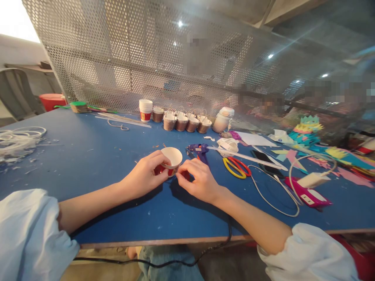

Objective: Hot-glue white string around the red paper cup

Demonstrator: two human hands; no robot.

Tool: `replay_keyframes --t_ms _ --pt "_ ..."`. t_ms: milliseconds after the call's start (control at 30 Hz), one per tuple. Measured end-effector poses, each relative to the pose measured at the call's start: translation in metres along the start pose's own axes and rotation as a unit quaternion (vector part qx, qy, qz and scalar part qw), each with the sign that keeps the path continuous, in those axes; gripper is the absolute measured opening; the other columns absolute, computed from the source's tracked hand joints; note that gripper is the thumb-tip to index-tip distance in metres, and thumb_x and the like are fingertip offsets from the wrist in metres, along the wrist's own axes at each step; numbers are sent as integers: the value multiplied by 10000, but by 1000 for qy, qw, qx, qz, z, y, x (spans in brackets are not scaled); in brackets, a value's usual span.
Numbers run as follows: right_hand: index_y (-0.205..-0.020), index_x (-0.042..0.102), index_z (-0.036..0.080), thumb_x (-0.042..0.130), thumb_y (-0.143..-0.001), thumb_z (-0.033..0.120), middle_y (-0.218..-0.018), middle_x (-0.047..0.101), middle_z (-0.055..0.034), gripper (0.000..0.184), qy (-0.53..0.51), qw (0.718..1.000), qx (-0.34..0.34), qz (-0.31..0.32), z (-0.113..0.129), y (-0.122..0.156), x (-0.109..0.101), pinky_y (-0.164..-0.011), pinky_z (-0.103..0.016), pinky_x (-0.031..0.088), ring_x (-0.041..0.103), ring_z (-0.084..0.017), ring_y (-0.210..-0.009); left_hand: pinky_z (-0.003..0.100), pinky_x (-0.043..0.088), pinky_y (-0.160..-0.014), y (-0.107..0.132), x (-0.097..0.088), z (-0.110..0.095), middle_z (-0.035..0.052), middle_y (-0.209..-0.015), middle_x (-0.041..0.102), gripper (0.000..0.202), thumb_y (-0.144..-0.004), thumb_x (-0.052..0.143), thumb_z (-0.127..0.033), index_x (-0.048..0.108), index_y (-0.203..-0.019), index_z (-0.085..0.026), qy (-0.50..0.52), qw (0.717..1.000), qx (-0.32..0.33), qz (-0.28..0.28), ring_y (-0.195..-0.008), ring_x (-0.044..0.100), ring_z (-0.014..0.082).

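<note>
A small red-and-white paper cup point(174, 156) stands at the middle of the blue table, its open top tilted slightly towards me. My left hand point(148, 169) grips it from the left, fingers over the rim and thumb against the outside. On the cup's right side, my right hand point(199, 180) has its thumb and forefinger pinched together close to the wall. Whatever may be between those fingertips is too small to make out. Just behind the right hand lies a blue glue gun point(199, 148) with a long clear glue stick in its back.
Scissors point(236, 168), a phone point(267, 164), a white cable point(272, 207) and a pink pouch point(310, 195) lie to the right. Brown-wrapped cups point(181, 123) and a cup stack point(145, 111) stand along the mesh panel point(131, 58). White strips point(20, 140) are coiled at left.
</note>
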State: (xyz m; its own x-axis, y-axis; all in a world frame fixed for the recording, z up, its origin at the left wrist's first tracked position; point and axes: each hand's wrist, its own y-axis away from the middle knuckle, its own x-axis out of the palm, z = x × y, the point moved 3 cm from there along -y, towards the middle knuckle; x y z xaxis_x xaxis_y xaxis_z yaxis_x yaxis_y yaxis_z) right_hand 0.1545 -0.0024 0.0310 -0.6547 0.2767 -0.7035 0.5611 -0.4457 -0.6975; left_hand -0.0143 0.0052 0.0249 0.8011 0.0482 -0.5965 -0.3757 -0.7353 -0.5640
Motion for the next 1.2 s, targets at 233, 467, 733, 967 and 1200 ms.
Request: replay_keyframes --t_ms 233,467,733,967,1200 --pt "-731 563 184 501 -900 264 -601 574 5 197 7 999 -30 -12 -12 -1 -20 -625 -275 394 478 -114 -548 220 392 -581 -4 -6 12 2 -805 532 73 -775 534 -160 597 -813 -155 3 999 -42 -14 -614 486 88" --pt "-533 507 196 453 -877 609 -470 481 32 540 99 923 261 265 -75 12 -52 -458 -251 265 403 -97 -431 232 411 -584 -8 -12 20 -1 -821 532 95 -785 566 -258 587 -788 -166 34 993 -111 -31 -614 498 95" --pt "-823 650 199 505 -855 532 -802 693 -32 365 63 938 290 176 -108 10 -34 -610 -260 408 594 -177 -696 229 404 -580 -8 -9 23 -9 -777 519 144 -795 574 -294 569 -725 -168 28 992 -113 -49 -599 485 90" --pt "-712 648 170 551 -787 425 -628 658 -32 283 -17 886 455 84 -116 15 -3 -499 -267 421 571 -166 -511 236 400 -574 -8 -8 27 -11 -784 517 77 -783 529 -225 561 -743 -169 30 992 -116 -46 -592 490 88" --pt "-841 580 183 520 -851 491 -609 612 9 314 -173 925 339 3 -61 11 -8 -537 -239 447 586 -135 -546 241 416 -553 -9 -14 35 -7 -694 563 102 -778 531 -277 542 -760 -177 59 976 -192 -78 -602 549 126"
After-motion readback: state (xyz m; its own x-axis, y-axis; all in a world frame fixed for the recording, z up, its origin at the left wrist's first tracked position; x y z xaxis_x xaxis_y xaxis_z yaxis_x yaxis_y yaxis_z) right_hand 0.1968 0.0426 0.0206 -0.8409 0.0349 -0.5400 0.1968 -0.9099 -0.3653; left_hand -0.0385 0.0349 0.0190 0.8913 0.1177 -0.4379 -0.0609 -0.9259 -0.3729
